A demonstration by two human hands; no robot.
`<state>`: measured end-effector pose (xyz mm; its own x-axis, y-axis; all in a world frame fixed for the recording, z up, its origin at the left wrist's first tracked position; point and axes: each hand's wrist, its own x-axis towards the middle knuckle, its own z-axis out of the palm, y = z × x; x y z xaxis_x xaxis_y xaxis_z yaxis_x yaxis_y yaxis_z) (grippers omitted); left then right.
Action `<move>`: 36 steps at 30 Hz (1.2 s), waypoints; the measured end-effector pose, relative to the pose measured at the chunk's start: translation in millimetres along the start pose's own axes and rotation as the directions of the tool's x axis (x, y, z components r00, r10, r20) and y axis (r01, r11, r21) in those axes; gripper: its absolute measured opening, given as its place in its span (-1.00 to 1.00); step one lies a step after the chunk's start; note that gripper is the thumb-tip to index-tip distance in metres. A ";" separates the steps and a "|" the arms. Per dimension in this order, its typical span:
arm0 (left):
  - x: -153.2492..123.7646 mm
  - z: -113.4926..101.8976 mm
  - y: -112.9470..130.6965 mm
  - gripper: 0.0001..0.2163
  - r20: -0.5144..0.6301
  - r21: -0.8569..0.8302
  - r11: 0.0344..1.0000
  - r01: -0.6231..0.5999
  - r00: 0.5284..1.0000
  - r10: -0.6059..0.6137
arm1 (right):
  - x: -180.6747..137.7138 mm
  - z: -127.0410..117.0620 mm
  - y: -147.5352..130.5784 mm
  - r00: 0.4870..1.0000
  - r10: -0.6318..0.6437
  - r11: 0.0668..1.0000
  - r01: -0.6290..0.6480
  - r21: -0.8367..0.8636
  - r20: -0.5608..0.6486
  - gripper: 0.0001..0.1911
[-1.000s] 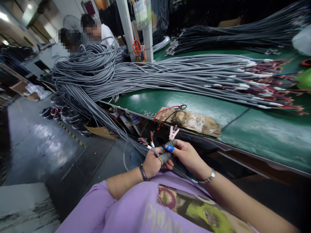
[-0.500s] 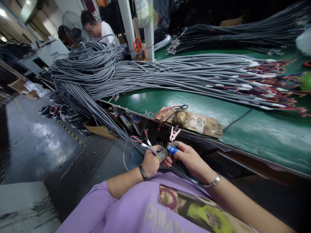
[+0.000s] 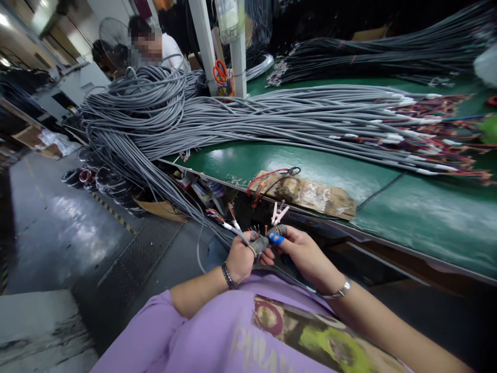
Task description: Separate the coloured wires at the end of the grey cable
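my left hand (image 3: 239,260) fingers pinching grey cable end (image 3: 244,237), right hand (image 3: 305,254) pinching its stripped wires (image 3: 257,233) just beside left fingertips, pink clip (image 3: 278,212) just above

A green bench (image 3: 407,207) carries a long bundle of grey cables (image 3: 272,116) whose stripped coloured ends (image 3: 438,134) lie at the right. A darker bundle (image 3: 368,57) lies behind it. Near the front edge sits a taped cardboard pad (image 3: 310,194) with red and black wires (image 3: 272,176) on it.
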<state>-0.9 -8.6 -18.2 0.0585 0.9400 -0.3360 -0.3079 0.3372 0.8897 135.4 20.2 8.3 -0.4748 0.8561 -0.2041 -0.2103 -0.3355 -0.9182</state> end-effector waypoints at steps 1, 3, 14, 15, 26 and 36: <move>-0.5 -0.6 0.7 -0.58 0.039 0.023 0.999 0.023 0.999 -0.024 | 0.8 0.3 -0.1 1.000 0.004 1.000 -0.004 -0.008 -0.017 -0.59; -1.7 -1.8 1.5 -0.58 0.103 0.073 0.995 0.061 0.992 -0.069 | 2.9 0.0 0.1 0.999 0.019 1.000 -0.020 -0.024 -0.051 -0.58; -1.1 0.4 3.0 -0.60 -0.091 -0.059 0.998 -0.010 0.996 0.005 | 9.8 -12.2 17.5 0.981 0.082 0.996 -0.072 0.060 -0.174 -0.52; -1.2 0.6 3.5 -0.60 -0.091 -0.061 0.998 -0.010 0.996 0.004 | 9.4 -11.9 16.6 0.983 0.085 0.995 -0.076 0.062 -0.162 -0.53; -1.1 -0.9 5.1 -0.58 -0.053 -0.046 0.999 0.001 0.999 -0.003 | 8.6 -5.1 2.2 0.990 0.071 0.990 -0.084 0.111 0.120 -0.71; 1.7 -2.0 25.7 -0.57 0.178 -0.117 0.993 0.015 0.984 0.007 | 25.8 -37.7 8.3 0.984 0.163 0.884 -0.177 0.432 0.070 -0.62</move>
<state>-10.6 1.5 3.5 0.2246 0.9363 -0.2698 -0.4160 0.3425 0.8424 153.6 54.4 -17.4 -0.5618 0.7601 -0.3266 -0.4708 -0.6183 -0.6294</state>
